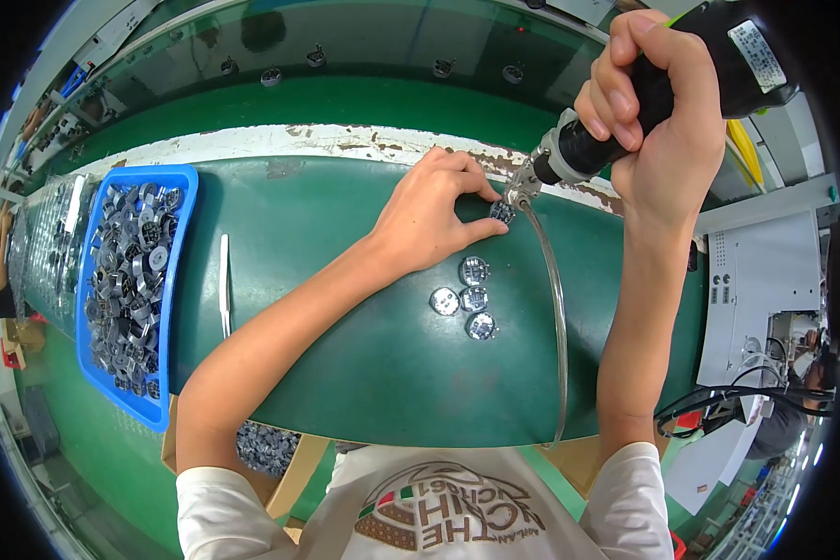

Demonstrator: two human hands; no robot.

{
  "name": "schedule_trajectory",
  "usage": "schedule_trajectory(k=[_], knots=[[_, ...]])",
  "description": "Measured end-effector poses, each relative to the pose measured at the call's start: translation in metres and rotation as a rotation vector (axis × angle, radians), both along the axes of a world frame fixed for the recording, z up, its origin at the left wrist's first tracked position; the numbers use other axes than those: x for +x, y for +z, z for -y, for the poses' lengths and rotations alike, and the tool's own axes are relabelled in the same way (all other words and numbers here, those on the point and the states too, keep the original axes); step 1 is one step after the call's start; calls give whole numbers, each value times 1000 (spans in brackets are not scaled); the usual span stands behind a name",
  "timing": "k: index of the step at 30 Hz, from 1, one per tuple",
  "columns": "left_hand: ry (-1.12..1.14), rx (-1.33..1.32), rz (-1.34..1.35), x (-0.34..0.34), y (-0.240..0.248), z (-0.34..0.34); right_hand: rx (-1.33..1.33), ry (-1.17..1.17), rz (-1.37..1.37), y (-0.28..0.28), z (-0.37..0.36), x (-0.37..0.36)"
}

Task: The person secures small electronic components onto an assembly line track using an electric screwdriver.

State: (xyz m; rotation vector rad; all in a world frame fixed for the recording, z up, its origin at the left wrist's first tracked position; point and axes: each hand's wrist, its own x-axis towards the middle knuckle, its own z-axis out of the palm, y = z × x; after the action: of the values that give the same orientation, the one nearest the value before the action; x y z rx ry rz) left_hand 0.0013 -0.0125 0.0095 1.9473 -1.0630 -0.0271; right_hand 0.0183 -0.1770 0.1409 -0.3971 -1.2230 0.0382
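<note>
My right hand is wrapped round the black body of a power screwdriver. The tool slants down to the left, and its metal nose meets a small round metal-and-black part on the green mat. A clear hose runs from the nose down toward me. With thumb and fingertips, my left hand pinches that part from its left side. Nearer me lie several similar round parts, among them a silver-faced one and a darker one. The screwdriver's very tip is hidden.
A blue tray at left is heaped with round parts. White-handled tweezers lie beside it. Below the bench edge stands a cardboard box of parts. Beyond, a green conveyor carries spaced parts. A grey machine box with cables stands at right.
</note>
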Motion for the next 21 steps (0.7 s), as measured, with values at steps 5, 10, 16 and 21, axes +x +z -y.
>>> schedule_trajectory(k=[5,10,16,21], knots=[[22,11,-2,1,-2,-6,-565,-1310,-601,16,-14,-56],[36,17,6,-2,2,1,-528,-1359,-671,25,-36,-64],[14,61,31,0,3,2,-480,-1358,-774,26,-36,-60],[10,46,30,1,0,1,-499,-1327,-769,27,-38,-61]])
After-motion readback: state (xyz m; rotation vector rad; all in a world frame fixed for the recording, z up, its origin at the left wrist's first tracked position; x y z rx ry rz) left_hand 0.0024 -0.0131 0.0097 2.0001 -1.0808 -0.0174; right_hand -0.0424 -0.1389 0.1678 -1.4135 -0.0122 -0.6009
